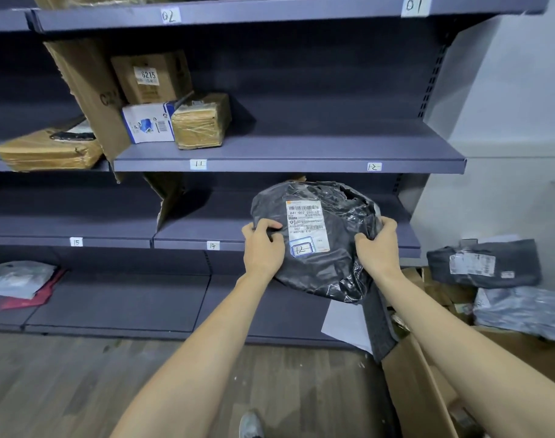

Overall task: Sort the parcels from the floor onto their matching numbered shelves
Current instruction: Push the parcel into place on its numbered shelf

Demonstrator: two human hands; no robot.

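Note:
I hold a black plastic parcel (330, 267) in the air in front of the shelf tagged 14. Its white label faces me and has "12" written in a blue box. My left hand (263, 248) grips its left edge and my right hand (379, 248) grips its right edge. The shelf (301, 147) above carries tags 11 and 12 (374, 166); its right part under tag 12 is bare.
Cardboard boxes (200, 120) and a white box sit by tag 11. More bagged parcels (484, 262) lie piled at the right over an open carton (418, 384). A grey bag (17, 278) lies on the bottom shelf at left. Wood floor lies below.

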